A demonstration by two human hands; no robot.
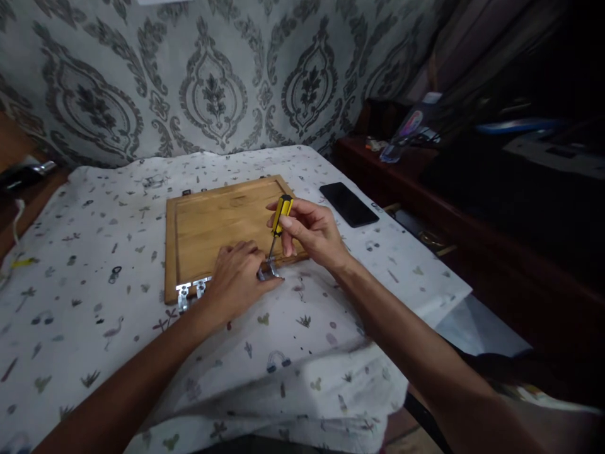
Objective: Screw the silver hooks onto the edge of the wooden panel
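A yellow and black screwdriver [282, 215] is pinched in my right hand [314, 232], its handle upright and slightly tilted. Its shaft points down to a metal hinge [270, 272] at the near edge of a framed wooden panel [217, 217]. With curled fingers over the panel's edge and the thumb along the near side, my left hand [241, 271] grips that hinge. The screw under the tip is too small to make out. Two more metal hinge pieces [183, 296] sit at the panel's near left corner, left of my left hand.
A patterned white cloth [118, 239] covers the table under the panel. To the right lies a black phone [348, 204]. Farther right, a plastic bottle [410, 128] stands tilted in view on dark red furniture [363, 154]. A patterned wall rises behind.
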